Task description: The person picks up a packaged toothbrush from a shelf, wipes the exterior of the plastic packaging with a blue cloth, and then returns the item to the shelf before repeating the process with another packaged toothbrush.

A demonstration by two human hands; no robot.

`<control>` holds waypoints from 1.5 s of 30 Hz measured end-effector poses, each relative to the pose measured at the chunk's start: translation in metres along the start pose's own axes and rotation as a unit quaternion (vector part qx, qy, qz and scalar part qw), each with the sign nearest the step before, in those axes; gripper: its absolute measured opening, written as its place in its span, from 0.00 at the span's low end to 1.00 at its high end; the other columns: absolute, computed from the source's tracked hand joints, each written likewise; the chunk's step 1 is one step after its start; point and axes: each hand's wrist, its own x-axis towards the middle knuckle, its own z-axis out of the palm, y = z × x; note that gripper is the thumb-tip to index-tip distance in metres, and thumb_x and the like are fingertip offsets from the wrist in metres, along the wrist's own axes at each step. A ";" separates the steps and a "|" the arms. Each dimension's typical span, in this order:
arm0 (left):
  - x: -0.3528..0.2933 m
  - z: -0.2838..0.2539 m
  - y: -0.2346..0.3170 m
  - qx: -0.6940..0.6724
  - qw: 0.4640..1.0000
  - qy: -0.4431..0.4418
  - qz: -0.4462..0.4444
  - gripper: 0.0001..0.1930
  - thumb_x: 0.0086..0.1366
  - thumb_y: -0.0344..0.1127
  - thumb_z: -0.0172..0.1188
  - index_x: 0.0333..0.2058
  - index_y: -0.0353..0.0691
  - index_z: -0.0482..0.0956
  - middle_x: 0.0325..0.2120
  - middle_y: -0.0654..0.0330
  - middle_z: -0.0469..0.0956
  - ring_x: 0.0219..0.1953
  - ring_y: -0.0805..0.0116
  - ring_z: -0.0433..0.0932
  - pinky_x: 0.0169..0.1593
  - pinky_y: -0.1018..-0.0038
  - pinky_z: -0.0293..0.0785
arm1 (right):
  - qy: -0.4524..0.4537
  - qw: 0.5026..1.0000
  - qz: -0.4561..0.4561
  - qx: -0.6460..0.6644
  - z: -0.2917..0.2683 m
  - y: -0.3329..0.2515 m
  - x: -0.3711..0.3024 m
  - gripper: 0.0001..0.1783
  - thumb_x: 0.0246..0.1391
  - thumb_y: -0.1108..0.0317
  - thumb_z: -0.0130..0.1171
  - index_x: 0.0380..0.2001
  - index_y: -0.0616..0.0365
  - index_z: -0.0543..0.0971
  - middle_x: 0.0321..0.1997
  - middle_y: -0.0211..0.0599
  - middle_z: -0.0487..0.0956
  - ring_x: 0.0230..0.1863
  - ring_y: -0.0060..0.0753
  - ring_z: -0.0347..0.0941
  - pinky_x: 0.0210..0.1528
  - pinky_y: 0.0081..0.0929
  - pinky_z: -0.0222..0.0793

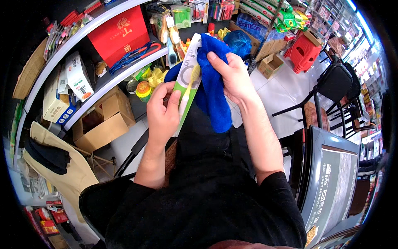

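Observation:
Upright before my chest is a long, narrow toothbrush pack (pixel 190 79), white at the top and green lower down, with a pale yellow brush showing in it. My left hand (pixel 163 112) grips its lower left edge between thumb and fingers. A blue cloth (pixel 214 108) hangs behind and beside the pack, and a corner of it pokes out on the left. My right hand (pixel 234 76) is closed on the cloth, thumb on top, close to the pack's right edge. Whether the cloth touches the pack's face cannot be made out.
A white-edged shelf (pixel 118 76) on the left bears a red box (pixel 120 35) and white cartons (pixel 78 76). Below it stands an open cardboard box (pixel 105 118). Brushes (pixel 172 41) hang ahead. At right are a red plastic stool (pixel 302 52), black chairs (pixel 338 79) and a dark-framed table (pixel 304 166).

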 end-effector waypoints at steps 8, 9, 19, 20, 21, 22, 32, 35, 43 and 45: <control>-0.002 0.000 0.008 0.017 0.999 -0.030 -0.025 0.06 0.60 0.25 0.52 0.35 0.29 0.72 0.25 0.61 0.72 0.27 0.76 0.69 0.32 0.80 0.66 | -0.024 0.985 0.034 0.165 -0.002 -0.019 0.013 0.13 0.58 0.63 0.51 0.40 0.60 0.74 0.33 0.31 0.77 0.33 0.20 0.74 0.35 0.19 0.72; -0.003 -0.001 0.011 0.032 0.999 -0.041 -0.017 0.06 0.60 0.25 0.52 0.34 0.29 0.72 0.25 0.60 0.71 0.26 0.75 0.69 0.31 0.80 0.66 | -0.029 0.993 0.004 0.117 0.005 -0.020 0.011 0.13 0.57 0.63 0.52 0.40 0.61 0.74 0.34 0.31 0.77 0.33 0.20 0.74 0.34 0.19 0.72; -0.001 -0.006 0.019 0.069 0.997 -0.026 0.021 0.06 0.59 0.25 0.52 0.35 0.29 0.72 0.25 0.55 0.71 0.25 0.68 0.71 0.30 0.76 0.67 | 0.060 0.967 -0.029 -0.248 0.014 -0.022 0.019 0.15 0.50 0.58 0.61 0.27 0.63 0.79 0.22 0.25 0.76 0.22 0.12 0.66 0.24 0.19 0.63; -0.001 -0.006 0.020 0.065 0.997 -0.025 0.023 0.06 0.59 0.25 0.52 0.35 0.29 0.72 0.25 0.55 0.71 0.25 0.68 0.71 0.30 0.76 0.67 | 0.059 0.966 -0.031 -0.248 0.013 -0.021 0.019 0.15 0.50 0.58 0.61 0.27 0.63 0.79 0.22 0.25 0.76 0.22 0.12 0.66 0.24 0.19 0.63; -0.002 -0.006 0.023 0.065 0.997 -0.024 0.025 0.06 0.59 0.25 0.52 0.35 0.29 0.72 0.25 0.55 0.71 0.25 0.68 0.71 0.30 0.76 0.67 | 0.087 0.977 -0.039 -0.192 0.015 -0.021 0.017 0.17 0.51 0.56 0.59 0.25 0.62 0.79 0.21 0.24 0.75 0.22 0.12 0.65 0.23 0.19 0.62; -0.003 -0.007 0.025 0.062 0.997 -0.028 0.023 0.06 0.59 0.25 0.53 0.35 0.29 0.72 0.25 0.55 0.71 0.25 0.68 0.71 0.30 0.76 0.67 | 0.115 0.983 -0.047 -0.135 0.016 -0.020 0.017 0.19 0.53 0.54 0.57 0.23 0.61 0.78 0.20 0.23 0.74 0.21 0.12 0.64 0.23 0.19 0.61; -0.001 -0.016 0.023 0.058 0.997 -0.043 0.000 0.06 0.59 0.25 0.52 0.35 0.29 0.72 0.25 0.54 0.71 0.25 0.65 0.72 0.30 0.75 0.68 | -0.088 0.958 -0.014 -0.272 0.000 -0.043 0.012 0.30 0.61 0.44 0.36 0.44 0.61 0.73 0.38 0.33 0.74 0.43 0.23 0.65 0.52 0.24 0.59; 0.000 -0.024 0.023 0.116 0.992 -0.051 0.013 0.06 0.58 0.25 0.52 0.34 0.29 0.72 0.25 0.52 0.71 0.25 0.61 0.72 0.31 0.73 0.67 | -0.233 0.893 -0.195 -0.331 0.001 -0.043 0.010 0.21 0.47 0.70 0.52 0.47 0.63 0.69 0.51 0.42 0.70 0.57 0.36 0.60 0.62 0.29 0.47; 0.003 -0.028 0.025 0.166 0.979 -0.104 0.049 0.06 0.56 0.24 0.51 0.34 0.30 0.72 0.26 0.51 0.70 0.28 0.56 0.71 0.32 0.71 0.66 | -0.181 0.931 -0.054 -0.312 0.004 -0.034 0.018 0.18 0.43 0.80 0.52 0.42 0.63 0.75 0.37 0.30 0.78 0.40 0.17 0.70 0.46 0.20 0.66; 0.001 -0.029 0.023 0.176 0.976 -0.098 0.078 0.07 0.56 0.24 0.51 0.34 0.30 0.72 0.26 0.52 0.70 0.26 0.60 0.71 0.31 0.72 0.66 | -0.153 0.930 -0.061 -0.330 0.010 -0.032 0.019 0.18 0.41 0.82 0.51 0.40 0.64 0.76 0.34 0.28 0.78 0.37 0.16 0.71 0.44 0.19 0.67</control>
